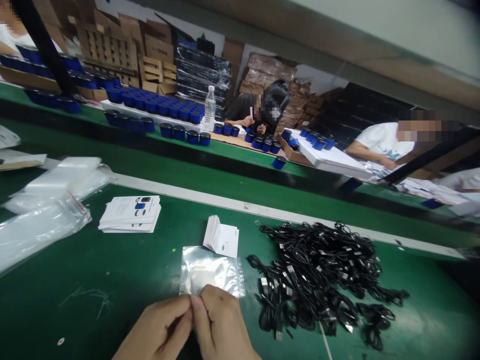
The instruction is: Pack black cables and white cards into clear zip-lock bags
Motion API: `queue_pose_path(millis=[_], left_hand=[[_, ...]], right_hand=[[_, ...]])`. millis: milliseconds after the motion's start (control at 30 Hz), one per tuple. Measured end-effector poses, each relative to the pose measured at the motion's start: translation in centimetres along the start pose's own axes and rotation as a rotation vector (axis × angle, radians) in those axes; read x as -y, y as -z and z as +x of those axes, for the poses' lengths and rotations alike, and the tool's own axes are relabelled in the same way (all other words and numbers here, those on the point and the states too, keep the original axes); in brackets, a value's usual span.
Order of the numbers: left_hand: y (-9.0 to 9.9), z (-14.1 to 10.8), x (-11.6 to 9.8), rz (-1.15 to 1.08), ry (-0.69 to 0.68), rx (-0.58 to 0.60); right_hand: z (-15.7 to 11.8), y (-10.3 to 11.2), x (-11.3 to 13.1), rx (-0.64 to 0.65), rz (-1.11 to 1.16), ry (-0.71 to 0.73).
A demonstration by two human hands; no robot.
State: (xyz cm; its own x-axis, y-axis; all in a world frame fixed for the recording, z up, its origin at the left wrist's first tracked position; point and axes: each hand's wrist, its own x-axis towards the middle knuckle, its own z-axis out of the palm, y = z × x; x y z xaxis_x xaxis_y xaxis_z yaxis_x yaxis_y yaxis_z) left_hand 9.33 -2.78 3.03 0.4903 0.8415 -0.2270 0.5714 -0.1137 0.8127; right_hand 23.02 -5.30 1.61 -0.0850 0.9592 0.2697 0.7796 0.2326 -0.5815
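Note:
My left hand (159, 322) and my right hand (223, 320) meet at the near edge of the green table, thumbs and fingers pinched together. Between and just beyond them is a small clear plastic bag (212, 274), its near edge covered by my fingers. Both hands appear closed on that edge. Touching the bag's far side, a stack of small folded white leaflets (227, 239) stands partly fanned. To the right of my hands lies a big heap of coiled black USB cables (315, 275). A pile of printed white cards (131, 214) sits to the left.
Larger clear plastic bags (48, 205) lie at the far left. A white strip (225, 202) crosses the table behind the leaflets. Beyond it, blue-and-black round items (161, 106) stand in rows near a water bottle (210, 107). Several people sit across the bench; an overhead shelf (337, 45) spans the top.

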Motion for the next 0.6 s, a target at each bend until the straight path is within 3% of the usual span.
queue_pose_path(millis=[67,167,267,367,467,500,533,600], left_hand=[[-0.3,0.2,0.7,0.159,-0.113,-0.110],[-0.3,0.5,1.9,0.386,-0.270,-0.391],[0.4,0.6,2.8,0.522,-0.305,-0.558],[1.1,0.4,3.7,0.558,-0.265,-0.583],[1.4,0.1,3.9,0.410,-0.096,-0.517],[1.5,0.1,3.9,0.336,-0.021,-0.483],[1.5,0.0,3.7,0.265,0.046,-0.442],[1.6,-0.1,3.3,0.171,0.133,-0.373]], right_hand=[[0.0,-0.5,-0.1,-0.093,-0.091,0.104],[0.1,-1.2,-0.4,-0.206,-0.254,0.268],[0.1,-1.3,-0.4,-0.187,-0.276,0.223],[0.8,-0.2,-0.3,-0.039,-0.161,0.011],[2.9,1.5,-1.2,0.137,0.279,-0.267],[3.9,1.9,-1.8,0.130,0.443,-0.366],[5.1,2.1,-2.6,0.035,0.543,-0.471],[7.5,1.8,-4.3,-0.011,0.574,-0.554]])
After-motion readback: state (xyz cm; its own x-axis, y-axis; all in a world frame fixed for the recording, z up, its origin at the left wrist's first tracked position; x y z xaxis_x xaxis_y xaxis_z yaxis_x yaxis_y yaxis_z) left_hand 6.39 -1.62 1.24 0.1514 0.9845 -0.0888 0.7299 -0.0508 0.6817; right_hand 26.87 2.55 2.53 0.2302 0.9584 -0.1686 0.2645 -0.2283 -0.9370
